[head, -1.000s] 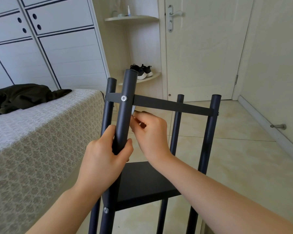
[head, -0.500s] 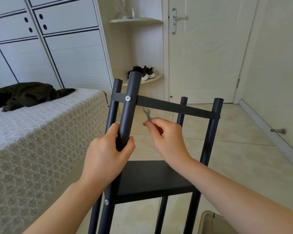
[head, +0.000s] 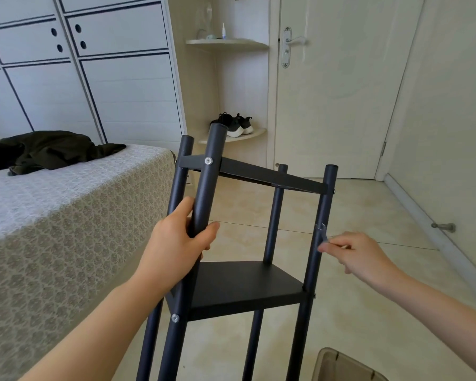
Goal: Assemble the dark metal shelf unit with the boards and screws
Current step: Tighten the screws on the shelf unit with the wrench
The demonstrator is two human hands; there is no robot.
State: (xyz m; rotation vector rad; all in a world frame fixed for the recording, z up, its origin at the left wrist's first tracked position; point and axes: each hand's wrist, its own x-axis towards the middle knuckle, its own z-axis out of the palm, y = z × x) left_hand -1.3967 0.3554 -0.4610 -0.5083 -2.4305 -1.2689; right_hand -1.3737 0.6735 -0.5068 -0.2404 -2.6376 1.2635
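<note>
The dark metal shelf unit (head: pixel 275 178) stands upright in front of me on four round posts. A top board and a lower black board (head: pixel 245 284) are fixed between the posts. Silver screw heads (head: pixel 208 160) show on the near left post. My left hand (head: pixel 176 243) grips that near left post just below the top board. To the right of the near right post, my right hand (head: pixel 357 254) pinches a small silver wrench (head: pixel 323 233), whose tip lies against that post.
A bed with a patterned cover (head: pixel 52 215) sits close on the left, a dark garment (head: pixel 44 149) lying on it. A closed door (head: pixel 341 86) and a corner shelf with black shoes (head: pixel 234 125) stand behind. A beige box corner (head: pixel 341 367) shows at bottom right.
My right hand has pulled the wrench away from the near left post's top joint and moved right, past the near right post. The camera view has shifted; my left hand keeps its grip.
</note>
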